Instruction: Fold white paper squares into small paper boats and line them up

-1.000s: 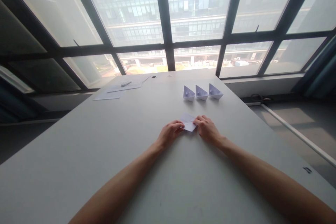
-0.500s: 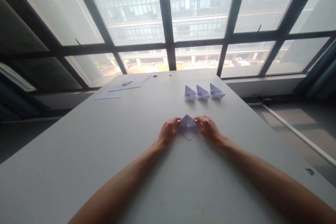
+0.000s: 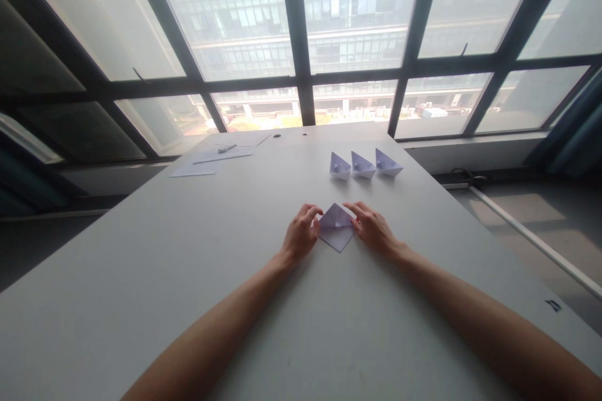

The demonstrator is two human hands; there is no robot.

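Note:
A folded white paper (image 3: 335,238), diamond-shaped with a crease across its middle, lies on the white table in front of me. At its left corner my left hand (image 3: 302,232) is closed on the edge, thumb low and index finger bent above. My right hand (image 3: 370,227) holds the opposite corner, its thumb at the side and its index finger reaching along the upper right edge. The undersides of the corners are hidden by my fingers. Beyond the hands stand three folded paper boats in a row: a left boat (image 3: 340,167), a middle boat (image 3: 363,166) and a right boat (image 3: 388,164).
Flat paper sheets (image 3: 195,168) lie at the table's far left, with a small white object (image 3: 227,148) on them. The white table (image 3: 188,250) reaches toward large windows. A dark mark (image 3: 554,305) shows near its right edge.
My index fingers have lifted from the paper's side corners, and the thumbs now sit lower there. A crosswise crease shows more sharply. The paper boats have stayed put.

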